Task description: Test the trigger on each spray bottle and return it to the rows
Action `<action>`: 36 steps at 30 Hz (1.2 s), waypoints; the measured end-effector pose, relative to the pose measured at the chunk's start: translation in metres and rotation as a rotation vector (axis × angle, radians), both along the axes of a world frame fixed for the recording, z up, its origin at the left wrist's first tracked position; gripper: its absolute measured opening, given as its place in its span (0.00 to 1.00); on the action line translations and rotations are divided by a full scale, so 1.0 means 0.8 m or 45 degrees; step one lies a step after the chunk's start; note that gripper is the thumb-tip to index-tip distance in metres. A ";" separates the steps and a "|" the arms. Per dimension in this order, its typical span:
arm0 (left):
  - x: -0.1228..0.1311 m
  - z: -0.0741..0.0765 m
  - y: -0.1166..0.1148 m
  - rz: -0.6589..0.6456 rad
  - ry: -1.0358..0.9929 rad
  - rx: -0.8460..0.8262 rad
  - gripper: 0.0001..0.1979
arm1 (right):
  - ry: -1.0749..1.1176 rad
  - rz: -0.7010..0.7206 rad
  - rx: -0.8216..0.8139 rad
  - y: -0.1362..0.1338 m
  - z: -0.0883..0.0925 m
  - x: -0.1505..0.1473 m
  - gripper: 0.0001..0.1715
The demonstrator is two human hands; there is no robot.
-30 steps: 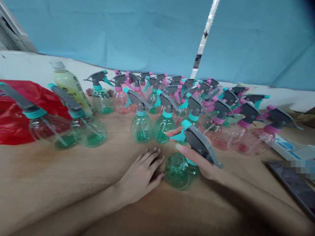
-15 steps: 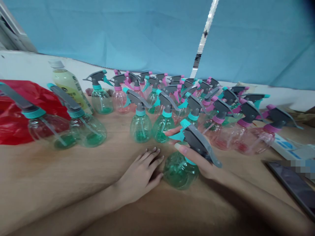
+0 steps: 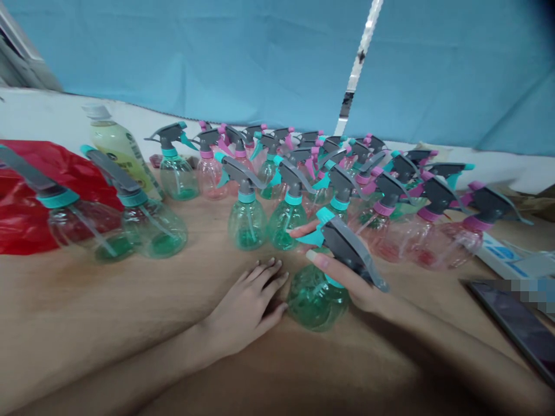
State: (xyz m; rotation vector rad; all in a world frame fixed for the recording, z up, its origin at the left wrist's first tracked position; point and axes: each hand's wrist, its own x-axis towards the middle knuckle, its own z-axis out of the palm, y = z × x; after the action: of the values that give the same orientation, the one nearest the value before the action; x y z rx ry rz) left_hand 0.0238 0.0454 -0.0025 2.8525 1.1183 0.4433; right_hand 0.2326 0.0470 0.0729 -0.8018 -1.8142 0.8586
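My right hand (image 3: 347, 280) is wrapped round the neck of a green spray bottle (image 3: 316, 303) with a grey and teal trigger head. The bottle is tilted, its nozzle pointing to the upper left. My left hand (image 3: 249, 309) lies flat on the wooden table (image 3: 130, 335) with its fingers stretched out, its thumb tip close beside the bottle's base. Just beyond the hands stand two more green spray bottles (image 3: 247, 225) with teal collars. Part of my right hand's fingers is hidden behind the spray head.
Several pink spray bottles (image 3: 451, 242) and green ones crowd the back and right. Two green spray bottles (image 3: 154, 228) stand at left by a red plastic bag (image 3: 21, 214) and a drink bottle (image 3: 121, 147). A dark phone-like device (image 3: 507, 323) lies at right, before a blue cloth (image 3: 238, 63) backdrop.
Almost nothing differs; the whole view has shifted very slightly. Both hands and the held spray bottle keep the same pose.
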 end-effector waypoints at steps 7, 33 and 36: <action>0.001 0.000 0.001 0.002 0.025 0.008 0.23 | -0.005 -0.008 -0.023 0.000 0.000 0.000 0.14; 0.000 0.000 0.001 0.013 0.035 0.009 0.22 | -0.038 -0.057 0.078 0.007 -0.004 0.002 0.05; -0.001 -0.003 0.002 0.013 0.017 0.012 0.23 | -0.086 -0.061 0.080 0.006 -0.001 0.004 0.07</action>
State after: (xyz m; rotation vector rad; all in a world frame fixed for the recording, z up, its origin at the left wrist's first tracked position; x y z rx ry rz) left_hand 0.0234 0.0467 -0.0047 2.8636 1.1359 0.4324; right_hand 0.2356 0.0517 0.0720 -0.8400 -1.8641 0.7480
